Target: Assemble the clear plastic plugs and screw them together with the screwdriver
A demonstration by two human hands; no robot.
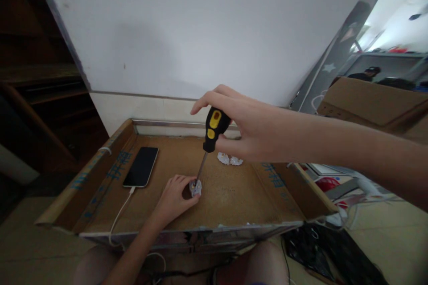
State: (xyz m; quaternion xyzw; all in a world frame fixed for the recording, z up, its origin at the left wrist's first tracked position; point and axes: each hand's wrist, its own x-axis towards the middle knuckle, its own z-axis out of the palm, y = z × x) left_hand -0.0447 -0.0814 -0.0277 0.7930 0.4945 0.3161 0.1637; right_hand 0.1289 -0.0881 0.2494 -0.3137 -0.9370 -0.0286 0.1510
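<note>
one screwdriver [211,136] is gripped by the right hand [248,127], tip at the small clear piece [195,189] the left hand [174,198] pinches. a phone [141,167] lies at ten o'clock from it.

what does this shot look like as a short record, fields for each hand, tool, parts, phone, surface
left hand: fingers and thumb around a small translucent piece
right hand: gripping the screwdriver handle from above
tool: black-and-yellow screwdriver, tilted, tip at the piece
other parts: whitish translucent pieces farther back, right of the screwdriver shaft
phone: smartphone, screen dark, left on the surface, white cable at its near end
surface: brown cardboard with blue print, raised sides
</note>
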